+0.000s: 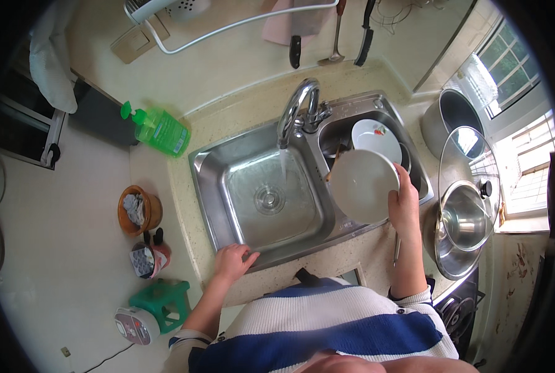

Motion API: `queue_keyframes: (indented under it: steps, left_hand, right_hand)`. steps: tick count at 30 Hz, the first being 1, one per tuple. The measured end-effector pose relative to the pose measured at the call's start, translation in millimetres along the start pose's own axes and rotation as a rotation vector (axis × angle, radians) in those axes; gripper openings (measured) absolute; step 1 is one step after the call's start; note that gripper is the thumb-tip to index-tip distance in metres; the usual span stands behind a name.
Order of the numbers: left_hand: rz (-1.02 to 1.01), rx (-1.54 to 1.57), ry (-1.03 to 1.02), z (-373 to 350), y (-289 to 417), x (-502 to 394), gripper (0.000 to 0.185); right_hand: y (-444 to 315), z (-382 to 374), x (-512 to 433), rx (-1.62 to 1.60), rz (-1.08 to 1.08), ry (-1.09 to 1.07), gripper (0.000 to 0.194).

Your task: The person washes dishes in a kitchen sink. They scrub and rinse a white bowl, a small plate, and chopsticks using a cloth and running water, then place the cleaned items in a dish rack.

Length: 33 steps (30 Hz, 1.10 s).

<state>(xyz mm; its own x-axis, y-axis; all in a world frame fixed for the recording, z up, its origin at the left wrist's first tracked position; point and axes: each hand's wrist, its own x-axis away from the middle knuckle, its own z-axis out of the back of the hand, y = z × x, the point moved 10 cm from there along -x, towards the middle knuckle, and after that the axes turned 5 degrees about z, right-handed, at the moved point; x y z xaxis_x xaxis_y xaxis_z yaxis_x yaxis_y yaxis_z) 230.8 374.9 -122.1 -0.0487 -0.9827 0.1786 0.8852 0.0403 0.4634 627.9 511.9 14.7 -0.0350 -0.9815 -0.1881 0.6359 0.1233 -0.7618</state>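
Observation:
My right hand (pixel 403 199) grips the rim of a white dish (pixel 365 186), tilted over the front of the small right sink basin (pixel 326 136). Behind it, a white bowl with a red fruit print (pixel 376 139) leans in that basin among dark items that are partly hidden. My left hand (pixel 233 262) rests on the front left rim of the large steel sink basin (pixel 259 224), holding nothing. Water runs from the chrome gooseneck faucet (pixel 300 105) into the large basin, around whose bottom the round drain strainer (pixel 269 199) shows.
A green pump bottle (pixel 163 133) stands at the back left. On the right counter are a deep metal pot (pixel 429 128), steel basins (pixel 459 265) and a glass lid (pixel 464 149). A cleaver (pixel 295 51), a spatula (pixel 337 42) and a brush (pixel 364 46) hang above the faucet.

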Motion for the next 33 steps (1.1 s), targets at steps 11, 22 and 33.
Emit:
queue_keyframes:
  steps: [11,22,33]
  left_hand:
    - [0.068,0.984,0.602,64,13,-56,0.019]
    - [-0.432,-0.280,0.189,-23,93,-194,0.016]
    - [0.310,0.704,0.402,-8,-3,-128,0.057]
  right_hand:
    - [20,-247,42,-0.823,-0.712,-0.399,0.042]
    - [42,-288,36,-0.871,-0.681,-0.293,0.059]
    - [77,-352,47,-1.265,-0.779,0.022,0.055]
